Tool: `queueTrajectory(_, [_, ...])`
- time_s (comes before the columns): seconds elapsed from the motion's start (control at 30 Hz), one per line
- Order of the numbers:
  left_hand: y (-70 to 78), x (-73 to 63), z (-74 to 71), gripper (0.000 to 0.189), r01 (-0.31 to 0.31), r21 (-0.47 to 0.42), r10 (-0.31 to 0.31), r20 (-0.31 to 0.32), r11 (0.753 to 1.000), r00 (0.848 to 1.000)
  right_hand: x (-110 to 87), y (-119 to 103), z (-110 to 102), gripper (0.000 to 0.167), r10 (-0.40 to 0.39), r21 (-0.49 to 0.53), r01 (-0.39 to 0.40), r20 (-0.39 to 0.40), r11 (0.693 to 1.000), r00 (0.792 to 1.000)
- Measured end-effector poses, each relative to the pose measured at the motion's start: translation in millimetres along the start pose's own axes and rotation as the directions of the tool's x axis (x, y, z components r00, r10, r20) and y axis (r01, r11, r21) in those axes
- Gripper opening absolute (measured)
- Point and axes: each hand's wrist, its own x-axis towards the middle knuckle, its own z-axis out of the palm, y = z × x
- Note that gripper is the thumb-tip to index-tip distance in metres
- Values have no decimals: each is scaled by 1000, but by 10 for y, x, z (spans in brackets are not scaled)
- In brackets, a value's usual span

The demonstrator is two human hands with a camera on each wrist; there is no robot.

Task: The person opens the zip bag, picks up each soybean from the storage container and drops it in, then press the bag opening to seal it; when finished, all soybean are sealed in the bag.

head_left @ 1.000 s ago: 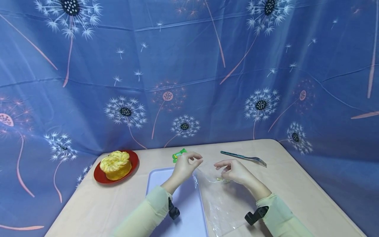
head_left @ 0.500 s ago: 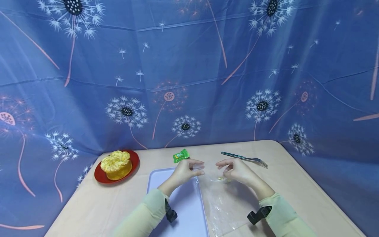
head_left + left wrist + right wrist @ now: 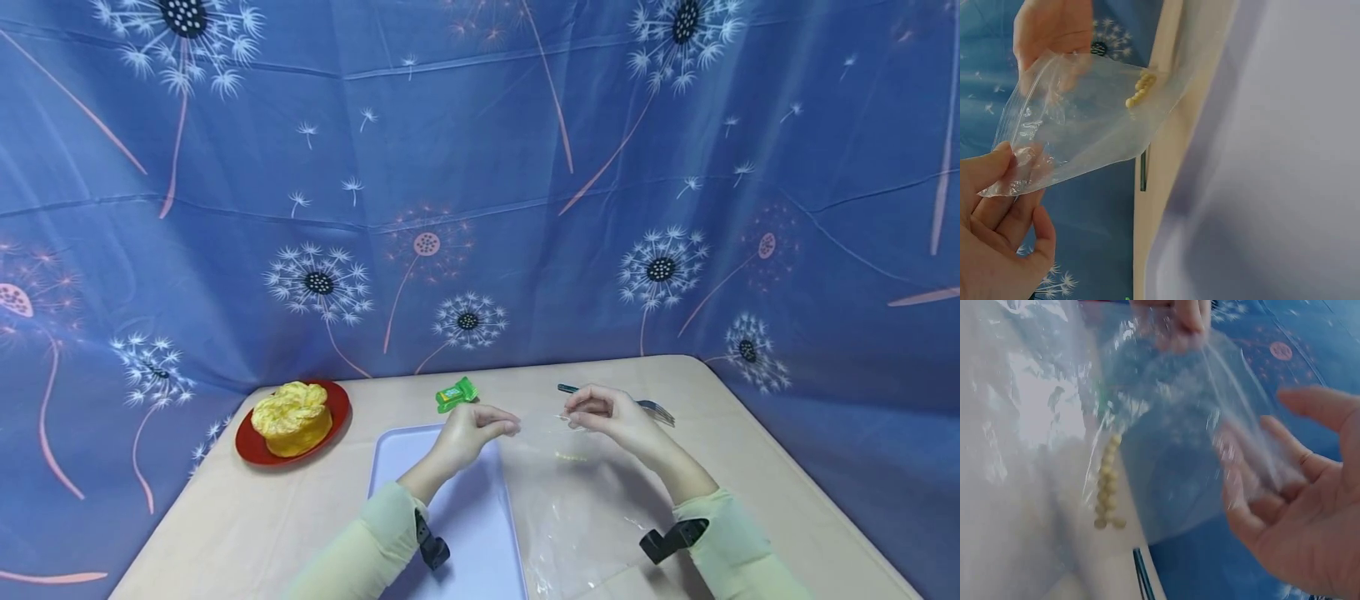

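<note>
A clear zip bag point(image 3: 1097, 125) hangs stretched between my two hands. Small pale-yellow balls point(image 3: 1107, 487) lie in a short row inside, at its bottom edge. My left hand point(image 3: 467, 435) pinches a top corner of the bag between thumb and fingers. On the other side, my right hand point(image 3: 611, 421) touches the bag near its mouth. In the right wrist view, some of the right fingers show through the plastic, while its thumb point(image 3: 1319, 406) stands apart from the bag.
Under the left forearm lies a pale lavender tray point(image 3: 465, 533), with clear plastic point(image 3: 558, 542) spread on the table beside it. Farther back are a green-wrapped sweet point(image 3: 456, 394) and a fork point(image 3: 656, 409). A yellow cake point(image 3: 294, 421) sits on a red plate point(image 3: 343, 408) at left.
My right hand has shifted up and rightward, partly covering the fork. The left hand's thumb and fingertips have come together on the bag. The yellow balls now show clear of the right hand.
</note>
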Motion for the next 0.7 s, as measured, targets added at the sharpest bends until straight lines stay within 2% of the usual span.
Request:
queueTrajectory(0.1, [21,-19,-24,17,7,-64,-7,9,998,1000,-51,16,-58,47,-13,70,11,24,998,1000])
queueTrajectory(0.17, [28,-28,-36,16,13,-97,-12,15,995,1000,-76,40,-82,51,-11,71,8,40,997,999])
queueTrajectory(0.27, [31,-28,-49,16,28,-120,-26,21,992,999,-91,91,-94,44,-20,50,18,33,999,999])
queueTrajectory(0.4, [46,-28,-61,17,56,-129,-52,31,990,998,-77,152,-88,34,-21,35,22,-22,999,1000])
queueTrajectory(0.7, [61,-29,-79,17,72,-111,-68,42,991,997,-57,173,-81,25,7,17,-5,-118,1000,993])
